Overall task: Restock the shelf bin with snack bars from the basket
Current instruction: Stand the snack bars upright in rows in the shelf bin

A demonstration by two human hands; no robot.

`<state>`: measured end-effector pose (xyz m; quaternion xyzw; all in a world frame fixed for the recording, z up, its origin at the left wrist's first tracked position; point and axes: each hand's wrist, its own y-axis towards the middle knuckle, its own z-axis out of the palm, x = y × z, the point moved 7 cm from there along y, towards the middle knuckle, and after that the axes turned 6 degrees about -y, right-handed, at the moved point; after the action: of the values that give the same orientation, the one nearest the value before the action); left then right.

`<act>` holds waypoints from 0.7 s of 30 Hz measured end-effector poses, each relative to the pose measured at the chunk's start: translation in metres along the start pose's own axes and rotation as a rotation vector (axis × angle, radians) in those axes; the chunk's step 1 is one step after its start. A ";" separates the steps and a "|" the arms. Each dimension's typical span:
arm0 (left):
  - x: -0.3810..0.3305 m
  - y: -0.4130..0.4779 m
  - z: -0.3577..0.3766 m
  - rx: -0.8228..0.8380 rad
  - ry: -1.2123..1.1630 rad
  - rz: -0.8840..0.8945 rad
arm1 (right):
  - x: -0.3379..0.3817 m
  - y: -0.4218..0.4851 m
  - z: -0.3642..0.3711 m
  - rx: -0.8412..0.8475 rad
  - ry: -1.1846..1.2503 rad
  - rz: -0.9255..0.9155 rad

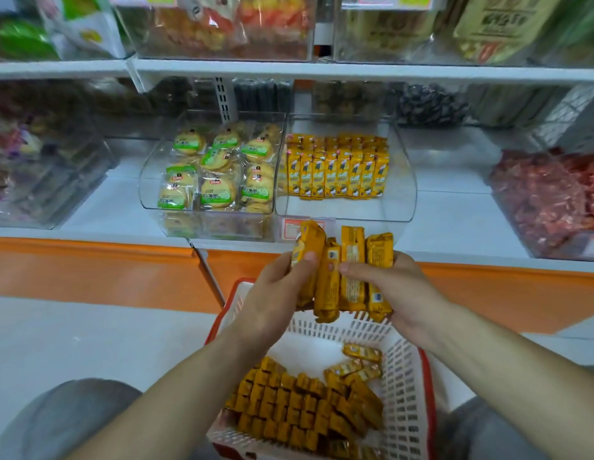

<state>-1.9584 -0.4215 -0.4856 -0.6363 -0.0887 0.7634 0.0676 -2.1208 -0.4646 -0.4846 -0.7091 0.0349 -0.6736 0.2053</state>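
Observation:
Both hands hold a bunch of yellow-wrapped snack bars (352,260) upright above the basket, just below the shelf edge. My left hand (275,293) grips the leftmost bar with thumb on its front. My right hand (391,287) grips the other bars from the right side. The white basket (405,393) with a red rim sits on the floor between my knees, with several more bars (295,406) packed in it. The clear shelf bin (401,180) ahead holds rows of the same yellow bars (338,171) at its back; its front part is bare.
A clear bin of green-labelled round biscuits (216,174) stands to the left of the bar bin. A bin of red-wrapped snacks (547,200) is at the right. An upper shelf (322,71) with more bins hangs overhead. An orange band (89,260) runs below the shelf.

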 end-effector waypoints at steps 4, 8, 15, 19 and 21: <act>-0.002 0.008 -0.011 -0.050 -0.041 0.012 | 0.009 0.011 0.007 -0.028 0.011 -0.052; -0.006 0.019 -0.023 -0.050 -0.162 0.024 | 0.016 0.024 0.017 0.035 -0.037 -0.068; 0.005 0.036 -0.032 -0.117 -0.208 -0.069 | 0.012 0.046 0.032 0.035 0.007 0.017; 0.000 0.045 -0.048 -0.198 -0.251 -0.058 | 0.019 0.053 0.028 0.064 0.096 0.016; -0.003 0.046 -0.049 -0.203 -0.288 -0.054 | 0.021 0.052 0.032 0.115 0.084 0.001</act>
<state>-1.9091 -0.4649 -0.5021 -0.5215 -0.1909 0.8316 0.0100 -2.0760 -0.5114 -0.4825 -0.6672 0.0052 -0.7036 0.2445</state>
